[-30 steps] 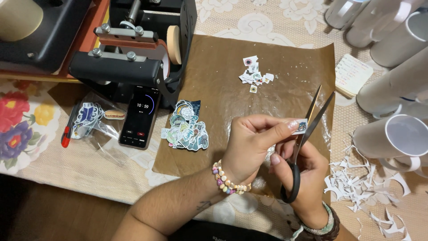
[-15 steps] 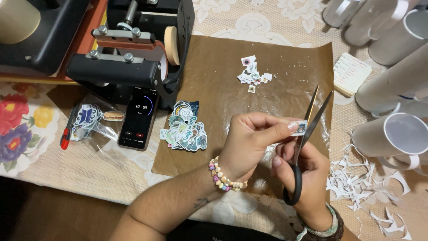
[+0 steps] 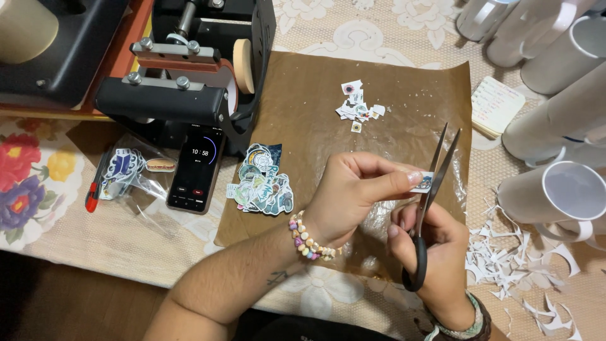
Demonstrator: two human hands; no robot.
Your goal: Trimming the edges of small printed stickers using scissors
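Being pinched between thumb and fingertips of the left hand (image 3: 353, 192): a small sticker cutout (image 3: 424, 182), held above the brown parchment sheet (image 3: 404, 95), right at the blades. Left grip clamped on the cutout. Gripping the black-handled scissors (image 3: 429, 208) from below, the right hand (image 3: 435, 259), fingers through the loops, grip closed on the handles; blades pointing up and away, slightly parted at the tips, the cutout sitting between them.

Compared with half a second ago, staying almost as before: same pinch, same blade angle, both hands holding the same spot over the sheet's near right part.

Lying farther up the sheet, a small heap of cut stickers (image 3: 357, 107). Resting at the sheet's left edge, a pile of larger blue-green stickers (image 3: 262, 183). Lying just left of that, a phone (image 3: 196, 167) with a lit timer screen, beside a clear bag of stickers (image 3: 126, 172) and a red pen (image 3: 95, 189). Standing behind the phone, a black press machine (image 3: 183, 88). Scattered right of the hands on the bench (image 3: 95, 246), white paper trimmings (image 3: 511, 259); standing beyond them, several white mugs (image 3: 555, 196) and a small notepad (image 3: 495, 104).
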